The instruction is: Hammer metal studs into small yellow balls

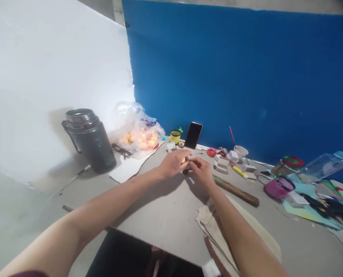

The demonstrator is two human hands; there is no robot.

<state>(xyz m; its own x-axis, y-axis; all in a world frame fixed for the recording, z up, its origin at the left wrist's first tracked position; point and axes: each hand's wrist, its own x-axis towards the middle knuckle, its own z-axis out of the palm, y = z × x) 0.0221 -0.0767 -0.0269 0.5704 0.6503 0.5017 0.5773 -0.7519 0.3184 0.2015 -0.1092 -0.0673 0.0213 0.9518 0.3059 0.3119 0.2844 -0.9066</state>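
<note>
Above the middle of the table point(165, 215), my left hand point(175, 163) is closed, its fingers curled round a small orange thing point(184, 160) that shows only in part. My right hand point(202, 170) meets it from the right with fingertips pinched together. Whatever sits in that pinch is too small and too covered to name. Just below the fingers a small dark bit shows. A wooden stick point(237, 191) lies to the right of my right hand, and a cream cloth point(207, 219) is under my right forearm.
A dark wide-mouthed flask point(90, 140) stands left, beside a plastic bag of orange fruit point(141, 140). Behind my hands a phone point(193, 135) leans near the blue partition. To the right are a paper cup point(240, 151), yellow tube point(239, 172), pink pouch point(279, 187) and clear bottle point(324, 167).
</note>
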